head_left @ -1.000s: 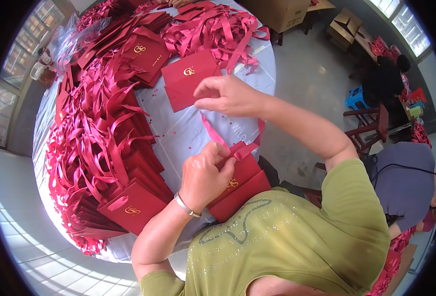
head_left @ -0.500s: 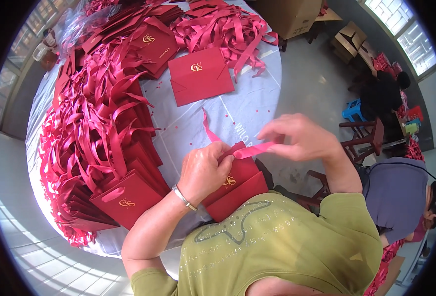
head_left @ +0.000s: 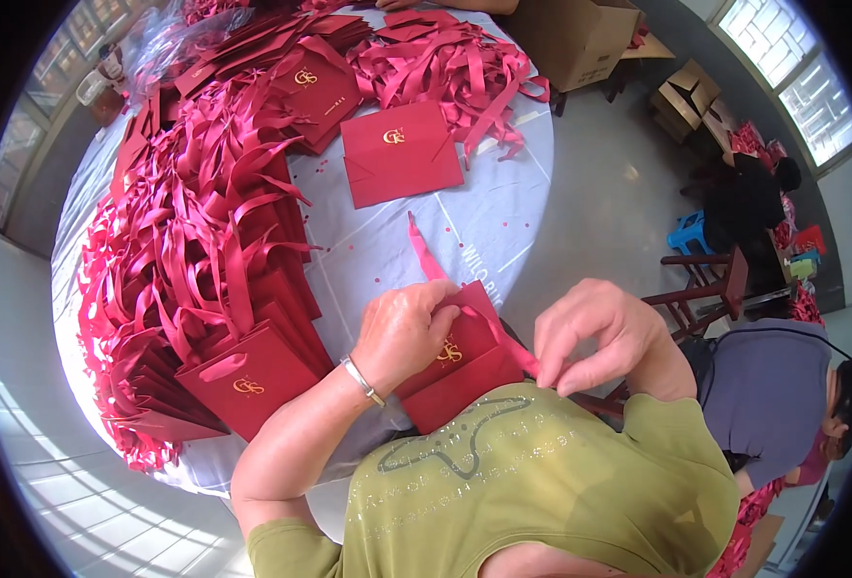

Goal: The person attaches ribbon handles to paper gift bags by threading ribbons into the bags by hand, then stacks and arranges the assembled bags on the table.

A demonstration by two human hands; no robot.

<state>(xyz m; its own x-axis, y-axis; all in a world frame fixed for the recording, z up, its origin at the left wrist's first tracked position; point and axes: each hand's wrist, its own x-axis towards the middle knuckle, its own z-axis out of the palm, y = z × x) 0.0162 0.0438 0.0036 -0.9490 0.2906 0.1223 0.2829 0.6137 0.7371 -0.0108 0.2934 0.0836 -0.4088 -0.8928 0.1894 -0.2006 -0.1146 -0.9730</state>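
A red paper gift bag (head_left: 445, 380) with a gold emblem stands tilted at the table's near edge, against my shirt. My left hand (head_left: 402, 328) is closed on its top edge, thumb and fingers pinching the bag and ribbon there. One tail of the pink-red ribbon (head_left: 426, 252) sticks out past this hand onto the tablecloth. The other part runs across the bag's front to my right hand (head_left: 604, 337), whose fingertips pinch its end low at the bag's right side. Another flat red bag (head_left: 402, 154) lies farther off on the table.
Rows of finished-looking red bags with ribbon handles (head_left: 185, 231) crowd the left of the round table (head_left: 349, 241). Loose ribbons (head_left: 455, 72) are heaped at the back. Someone's arm (head_left: 455, 4) rests at the far edge. A person in purple (head_left: 768, 385) sits at the right, near wooden stools (head_left: 705, 289).
My right hand has swung down toward me, drawing the ribbon from above the bag's top to its lower right. My left hand keeps its hold. An arm has appeared at the table's far edge.
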